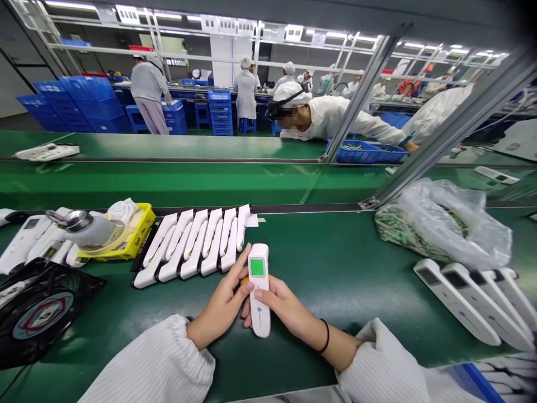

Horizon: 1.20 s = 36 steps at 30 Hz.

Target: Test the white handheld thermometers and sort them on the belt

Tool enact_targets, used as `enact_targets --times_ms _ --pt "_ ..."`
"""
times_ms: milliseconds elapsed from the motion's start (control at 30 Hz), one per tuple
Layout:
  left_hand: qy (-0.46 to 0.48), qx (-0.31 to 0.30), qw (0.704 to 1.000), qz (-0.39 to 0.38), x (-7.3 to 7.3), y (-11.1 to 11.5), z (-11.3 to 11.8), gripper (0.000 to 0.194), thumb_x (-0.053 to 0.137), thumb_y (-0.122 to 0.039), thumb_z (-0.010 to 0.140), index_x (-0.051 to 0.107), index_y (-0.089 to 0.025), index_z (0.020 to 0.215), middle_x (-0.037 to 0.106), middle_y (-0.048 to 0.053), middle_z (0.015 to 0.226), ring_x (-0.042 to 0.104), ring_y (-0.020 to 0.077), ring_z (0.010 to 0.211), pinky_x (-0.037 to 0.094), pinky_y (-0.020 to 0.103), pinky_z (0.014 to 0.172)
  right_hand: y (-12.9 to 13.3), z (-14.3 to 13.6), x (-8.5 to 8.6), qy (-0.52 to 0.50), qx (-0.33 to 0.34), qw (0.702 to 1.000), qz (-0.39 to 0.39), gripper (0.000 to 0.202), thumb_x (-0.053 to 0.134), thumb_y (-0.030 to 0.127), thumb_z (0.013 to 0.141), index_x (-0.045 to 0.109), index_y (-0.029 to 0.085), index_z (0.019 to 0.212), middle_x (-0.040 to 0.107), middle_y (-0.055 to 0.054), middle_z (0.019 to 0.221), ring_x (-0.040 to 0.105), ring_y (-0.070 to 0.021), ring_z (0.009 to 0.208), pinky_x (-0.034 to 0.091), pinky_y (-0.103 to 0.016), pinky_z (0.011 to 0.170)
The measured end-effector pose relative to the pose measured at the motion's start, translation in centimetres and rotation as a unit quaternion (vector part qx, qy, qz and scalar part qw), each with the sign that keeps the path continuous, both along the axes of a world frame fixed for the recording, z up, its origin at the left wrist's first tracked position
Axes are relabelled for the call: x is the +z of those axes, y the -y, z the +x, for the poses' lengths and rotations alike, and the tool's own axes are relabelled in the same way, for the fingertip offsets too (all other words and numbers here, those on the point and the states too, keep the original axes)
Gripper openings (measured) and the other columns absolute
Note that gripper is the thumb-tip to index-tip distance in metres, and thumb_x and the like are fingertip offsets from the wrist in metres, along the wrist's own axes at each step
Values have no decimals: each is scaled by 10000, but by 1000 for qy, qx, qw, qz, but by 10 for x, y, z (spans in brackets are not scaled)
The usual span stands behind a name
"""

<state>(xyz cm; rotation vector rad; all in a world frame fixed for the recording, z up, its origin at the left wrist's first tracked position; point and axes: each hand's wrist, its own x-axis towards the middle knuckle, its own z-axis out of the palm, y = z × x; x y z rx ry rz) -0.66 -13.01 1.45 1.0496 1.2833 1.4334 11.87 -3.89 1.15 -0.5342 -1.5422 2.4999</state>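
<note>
A white infrared thermometer (pixel 260 322) with a lit green screen is held upright over the green bench. My left hand (pixel 222 305) closes on its left side, the thumb resting on the front below the screen. From the right, my right hand (pixel 289 305) grips it too, its thumb pressed on the front near the buttons. Something orange shows in part behind the thermometer, mostly hidden by my fingers. Just beyond my left hand lies a row of several white thermometers (pixel 188 243) on their sides.
On the right are more thermometers (pixel 455 299) and a plastic bag (pixel 453 224) of green parts. To the left stand a yellow basket (pixel 145 229), a metal-topped bottle (pixel 90 228) and a black fan (pixel 46 313). A metal post (pixel 444 134) slants up; a co-worker (pixel 314 115) leans over the far bench.
</note>
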Motion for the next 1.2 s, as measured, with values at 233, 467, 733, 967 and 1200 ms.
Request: enact_targets --times_ms 233,467,733,967,1200 --pt "32 -20 999 -14 1 -3 0 647 467 -352 938 119 -318 1483 540 70 1322 553 208 1112 408 341 967 0 0 -2 4 -8 1000 -14 509 609 520 772 457 137 1071 683 -49 685 667 -185 553 531 -316 553" --pt "86 45 995 -3 7 -4 -8 688 559 -378 885 200 -283 1464 577 91 1253 555 248 1119 469 328 866 -3 0 -1 41 70 997 13 551 682 555 705 474 149 1014 669 -44 747 658 -158 579 506 -255 510" --pt "98 39 993 52 11 -1 -9 957 681 -225 803 5 -403 1456 449 89 1341 579 194 1040 505 294 806 -12 7 -2 80 -45 964 249 523 598 629 742 600 111 669 436 37 502 352 -59 462 258 -207 434" --pt "125 59 989 60 11 -1 -7 901 715 -245 772 130 -397 1441 454 71 1313 527 224 1127 499 307 842 -11 2 0 64 -5 989 130 517 717 617 608 572 123 654 472 42 534 379 -58 489 285 -211 480" --pt "120 72 989 54 13 -1 -8 856 719 -241 763 189 -390 1418 481 51 1266 547 199 1071 490 297 836 -7 0 -2 52 -11 990 128 503 685 613 658 585 122 693 501 29 571 410 -72 518 306 -219 503"
